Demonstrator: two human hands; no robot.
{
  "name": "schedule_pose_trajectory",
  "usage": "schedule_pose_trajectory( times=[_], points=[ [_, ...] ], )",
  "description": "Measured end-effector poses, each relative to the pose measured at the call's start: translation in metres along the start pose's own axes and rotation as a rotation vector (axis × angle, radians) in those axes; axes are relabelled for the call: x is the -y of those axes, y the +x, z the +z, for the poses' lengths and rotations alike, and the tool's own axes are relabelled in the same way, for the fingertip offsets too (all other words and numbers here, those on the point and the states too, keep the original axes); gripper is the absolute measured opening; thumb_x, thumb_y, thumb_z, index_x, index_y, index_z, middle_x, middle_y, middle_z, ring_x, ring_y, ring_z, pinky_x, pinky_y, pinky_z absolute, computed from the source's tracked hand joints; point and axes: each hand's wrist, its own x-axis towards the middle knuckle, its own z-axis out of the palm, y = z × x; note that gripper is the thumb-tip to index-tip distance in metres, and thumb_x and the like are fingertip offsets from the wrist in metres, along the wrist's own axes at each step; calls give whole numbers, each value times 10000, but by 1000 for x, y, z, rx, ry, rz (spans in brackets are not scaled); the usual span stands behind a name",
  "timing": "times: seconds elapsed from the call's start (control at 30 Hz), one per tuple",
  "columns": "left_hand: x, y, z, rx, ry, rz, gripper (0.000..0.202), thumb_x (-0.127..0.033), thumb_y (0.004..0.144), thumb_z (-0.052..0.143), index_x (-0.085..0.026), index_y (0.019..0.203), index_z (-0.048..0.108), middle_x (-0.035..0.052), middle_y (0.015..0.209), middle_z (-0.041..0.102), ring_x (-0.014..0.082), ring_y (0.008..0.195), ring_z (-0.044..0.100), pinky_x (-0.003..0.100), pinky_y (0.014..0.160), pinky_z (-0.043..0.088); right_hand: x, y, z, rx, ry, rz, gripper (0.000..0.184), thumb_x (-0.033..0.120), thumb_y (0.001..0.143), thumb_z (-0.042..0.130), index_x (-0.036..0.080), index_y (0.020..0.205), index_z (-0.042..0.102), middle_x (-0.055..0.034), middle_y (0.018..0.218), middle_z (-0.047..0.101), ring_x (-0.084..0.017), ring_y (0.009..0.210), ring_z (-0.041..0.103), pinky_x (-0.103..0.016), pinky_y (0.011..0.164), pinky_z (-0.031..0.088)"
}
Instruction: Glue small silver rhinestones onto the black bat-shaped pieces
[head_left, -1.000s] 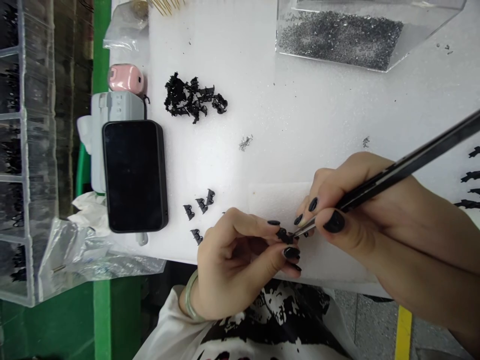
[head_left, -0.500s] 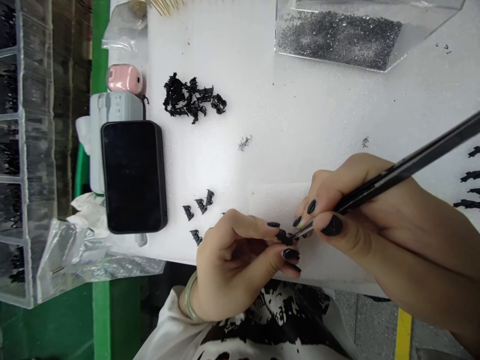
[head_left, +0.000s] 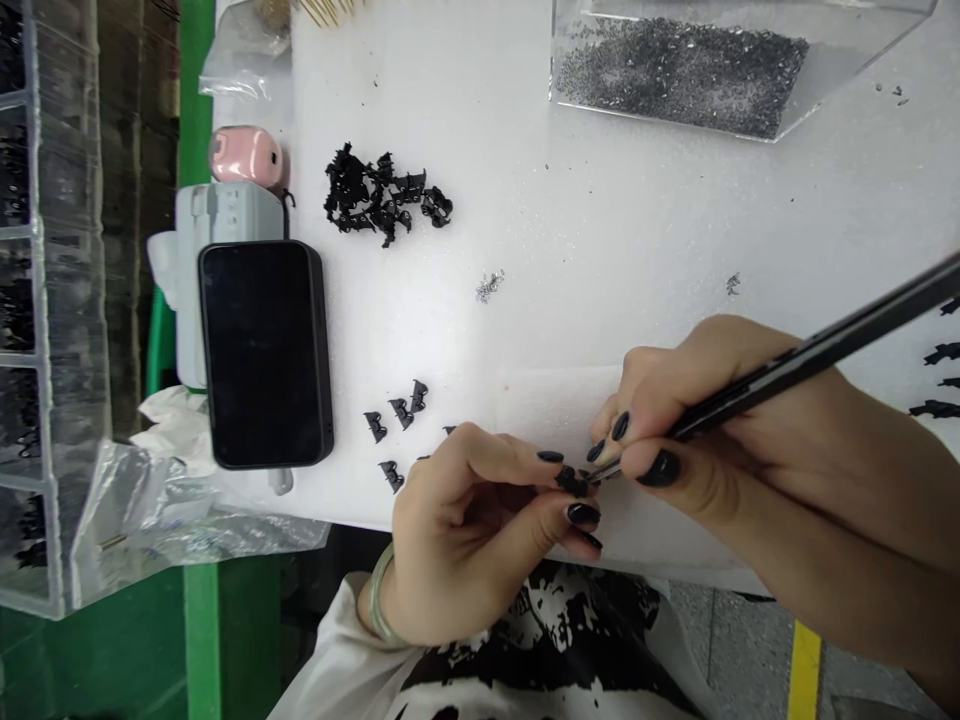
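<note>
Between the thumb and fingertips of my left hand (head_left: 480,530) is a small black bat-shaped piece (head_left: 571,482), partly covered by the fingers. My right hand (head_left: 720,420) grips black tweezers (head_left: 817,350) like a pen, and their thin metal tip touches the piece or lies right against it. Whether the tip pinches anything is too small to tell. Left of my left hand lie several similar black bat-shaped pieces (head_left: 401,412) on the white work surface (head_left: 600,270).
Farther back are a heap of black pieces (head_left: 382,195), a little pile of tiny clear bits (head_left: 490,286) and a clear box of dark grains (head_left: 675,80). A black phone (head_left: 262,355) and a pink case (head_left: 246,155) lie left, beside a compartment box (head_left: 45,300).
Both hands stay nearly in place around the black piece. My right hand and the tweezers have shifted slightly downward, and the tweezers lie at a somewhat flatter angle.
</note>
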Motion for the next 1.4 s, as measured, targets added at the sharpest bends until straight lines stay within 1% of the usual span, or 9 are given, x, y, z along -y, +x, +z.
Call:
schedule_pose_trajectory(
  times=[0.1,0.23,0.4,0.53,0.63,0.73,1.03,1.27,1.4],
  points=[
    [1,0,1,-13,5,21,463,138,889,696,-248,1144,686,-45,1089,789,139,820,842,162,681,728,0,-1,0,0,-33,-46,119,367,1063,609,326,955,581,31,780,668,-141,666,676,-230,512,579],
    [2,2,1,-24,17,54,401,99,902,716,-225,1136,678,-22,1031,797,155,770,842,171,646,724,0,0,0,-25,11,-84,121,319,1076,607,305,969,552,58,794,660,-93,649,640,-198,539,541],
    [-2,3,4,-56,11,-13,387,93,898,724,-237,1095,680,-36,944,803,148,707,833,169,619,714,-3,-1,1,-71,13,-94,100,340,1075,612,319,1002,547,42,826,649,-127,727,663,-243,587,547],
    [-4,4,6,-76,8,-26,395,98,878,734,-239,1077,685,-44,913,798,141,678,827,165,605,706,-5,-2,1,-24,30,-85,84,345,1087,582,324,1016,545,41,819,633,-129,700,654,-250,578,551],
    [-5,6,7,-75,12,-21,371,89,872,739,-232,1050,686,-46,885,794,141,650,820,166,583,699,-7,-3,1,11,68,-71,87,384,1100,555,330,1033,541,38,825,635,-140,716,665,-260,591,567],
    [-5,8,7,-74,20,-12,358,92,864,741,-216,1037,684,-33,860,788,151,638,817,172,571,698,-7,-3,2,33,85,-70,71,370,1103,553,329,1047,537,29,840,641,-155,742,682,-282,595,569],
    [-5,7,6,-70,28,-16,372,101,860,737,-215,1049,681,-28,866,788,149,645,818,174,584,701,-6,-3,2,35,87,-45,97,393,1106,545,329,1034,533,30,835,637,-154,736,671,-296,598,555],
    [-4,6,5,-63,25,-13,369,79,876,743,-228,1071,686,-35,886,798,150,661,824,175,594,704,-7,-2,-1,48,137,-62,70,278,1090,578,330,1054,549,31,881,638,-130,791,657,-242,657,572],
    [-3,7,6,-71,40,3,340,74,879,745,-212,1051,680,-14,895,799,163,652,824,178,580,702,-7,-4,0,46,134,-47,59,333,1097,570,339,1045,545,28,863,627,-150,777,656,-272,641,567]
  ],
)
